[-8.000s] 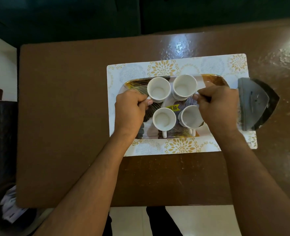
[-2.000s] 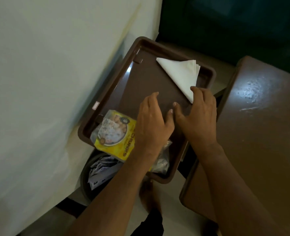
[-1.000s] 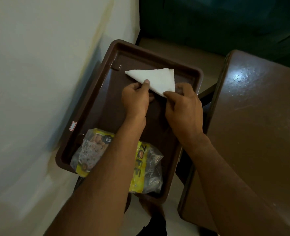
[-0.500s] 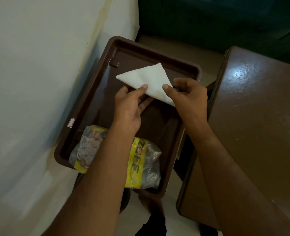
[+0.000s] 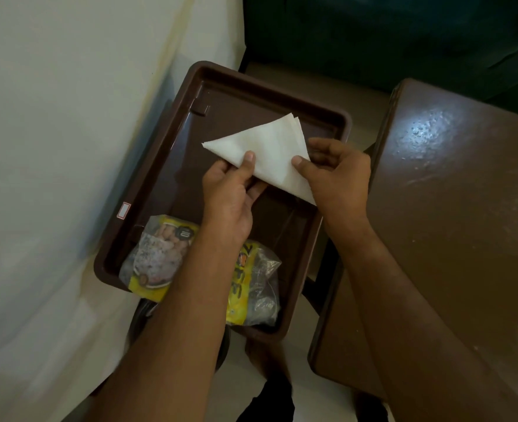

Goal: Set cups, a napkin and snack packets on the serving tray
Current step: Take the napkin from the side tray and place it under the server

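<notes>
Nearest, two yellow snack packets [image 5: 160,257] lie at the near end of a brown tray [image 5: 172,141], partly hidden under the left forearm. Beyond them, left hand [image 5: 230,193] and right hand [image 5: 337,175] both pinch a white napkin [image 5: 270,150], folded to a triangle, thumbs on top, held over the tray's middle. Brown table [image 5: 458,193] stands just right. Pale wall [image 5: 63,117] at left.
</notes>
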### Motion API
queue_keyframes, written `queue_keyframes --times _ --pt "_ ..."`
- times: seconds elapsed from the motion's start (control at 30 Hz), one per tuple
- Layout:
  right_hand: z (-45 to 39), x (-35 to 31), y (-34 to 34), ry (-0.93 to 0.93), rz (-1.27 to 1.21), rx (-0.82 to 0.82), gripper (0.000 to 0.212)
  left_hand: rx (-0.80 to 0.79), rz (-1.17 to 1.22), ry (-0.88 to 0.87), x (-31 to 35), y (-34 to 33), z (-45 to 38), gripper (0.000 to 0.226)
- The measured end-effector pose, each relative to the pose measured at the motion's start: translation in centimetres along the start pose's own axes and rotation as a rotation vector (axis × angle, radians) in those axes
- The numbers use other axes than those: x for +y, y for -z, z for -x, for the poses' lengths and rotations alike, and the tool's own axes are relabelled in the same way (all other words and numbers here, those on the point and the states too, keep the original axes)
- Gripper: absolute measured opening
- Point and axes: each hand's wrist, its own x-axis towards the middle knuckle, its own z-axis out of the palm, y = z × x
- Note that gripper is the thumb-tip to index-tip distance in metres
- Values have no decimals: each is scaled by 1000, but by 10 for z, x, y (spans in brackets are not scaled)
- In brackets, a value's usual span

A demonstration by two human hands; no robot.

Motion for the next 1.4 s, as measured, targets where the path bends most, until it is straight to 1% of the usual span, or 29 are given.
queue_keyframes --times 0.17,0.23,0.37,0.43,0.53,0.63,0.73,0.87,0.93,1.0,1.1,1.23,1.4 --pt "5 -2 7 7 -14 -20 28 28 -36 -43 -4 -7 11 16" --pt "8 -3 11 12 -40 -43 31 32 -50 -48 -4 -9 15 19" --pt "15 -3 21 36 -42 -75 45 -7 -80 -54 -7 -13 28 23" --pt "20 0 29 40 -18 -75 43 -31 -100 -54 -11 -16 36 23" --pt "28 7 47 23 -35 -56 34 -65 -105 -55 -23 -24 50 18" --pt "34 16 70 23 -64 -45 27 -63 -74 -38 -35 -35 65 15" --pt "40 26 99 9 -86 -37 27 -47 -98 -41 -51 -49 82 14" --pt "52 40 149 39 -114 -9 34 -34 -141 -53 -85 -80 112 16" --pt "58 48 176 60 -87 17 42 -37 -153 -46 -103 -97 126 19" --pt "62 59 208 61 -58 44 44 -48 -163 -40 -126 -115 142 23" --pt "66 78 258 37 -48 90 38 -58 -200 -31 -163 -146 165 21" --pt "68 105 326 34 -28 174 29 -92 -237 1 -212 -189 191 8" --pt "67 139 408 -16 -70 264 18 -161 -298 9 -269 -247 221 7"
